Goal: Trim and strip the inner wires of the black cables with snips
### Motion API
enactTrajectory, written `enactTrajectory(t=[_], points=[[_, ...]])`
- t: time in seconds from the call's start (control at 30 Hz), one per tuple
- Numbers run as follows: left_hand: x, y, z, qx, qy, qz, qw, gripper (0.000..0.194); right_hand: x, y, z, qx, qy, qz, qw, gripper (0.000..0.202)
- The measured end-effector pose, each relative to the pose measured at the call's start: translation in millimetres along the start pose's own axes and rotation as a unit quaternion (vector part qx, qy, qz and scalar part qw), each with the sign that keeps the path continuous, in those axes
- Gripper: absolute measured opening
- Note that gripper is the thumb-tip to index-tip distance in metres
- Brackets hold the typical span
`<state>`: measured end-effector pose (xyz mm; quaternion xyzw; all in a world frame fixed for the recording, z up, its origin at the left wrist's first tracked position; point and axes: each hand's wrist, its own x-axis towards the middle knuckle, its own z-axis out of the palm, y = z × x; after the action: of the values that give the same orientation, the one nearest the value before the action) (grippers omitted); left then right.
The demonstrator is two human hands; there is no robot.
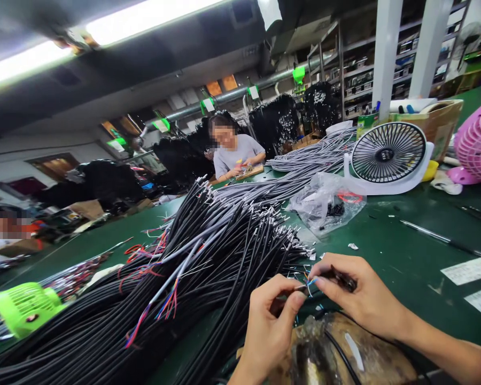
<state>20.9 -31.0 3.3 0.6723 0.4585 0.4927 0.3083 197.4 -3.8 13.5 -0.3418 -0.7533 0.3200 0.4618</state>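
My left hand (270, 321) is closed, thumb and forefinger pinching a small dark piece (300, 287) whose kind I cannot make out. Close by on the right, my right hand (363, 294) pinches thin blue, white and orange wires (309, 282) between thumb and forefinger. A dark, slim object (344, 279) also lies inside the right hand's curled fingers, mostly hidden. Both fingertips nearly meet over a worn brown block (369, 358) with a shiny metal part (313, 358) on it. Across that block runs a black cable (342, 355).
Big bundles of black cables (116, 305) and grey cables (304, 163) fill the left and middle of the green table (393, 240). To the right are a plastic bag (324, 203), a white fan (388, 152), a pen (444, 238) and paper slips (468, 270). A co-worker (236, 152) sits opposite.
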Motion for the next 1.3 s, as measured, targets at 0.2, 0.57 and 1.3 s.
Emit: enactTrajectory(t=[0.2,0.57,1.3], points=[[-2.0,2.6,1.7,0.021,0.05,0.062,0.997,0.009,-2.7,3.1,4.5,-0.025,0.074,-0.04,0.996,0.007],[-2.7,1.8,0.3,0.034,0.06,0.097,0.993,0.009,2.2,0.9,-0.9,0.044,0.012,-0.016,0.999,0.012],[-2.9,-2.9,3.4,-0.011,0.057,0.074,0.996,0.008,-0.5,4.7,9.8,0.098,-0.042,0.095,0.99,0.017]])
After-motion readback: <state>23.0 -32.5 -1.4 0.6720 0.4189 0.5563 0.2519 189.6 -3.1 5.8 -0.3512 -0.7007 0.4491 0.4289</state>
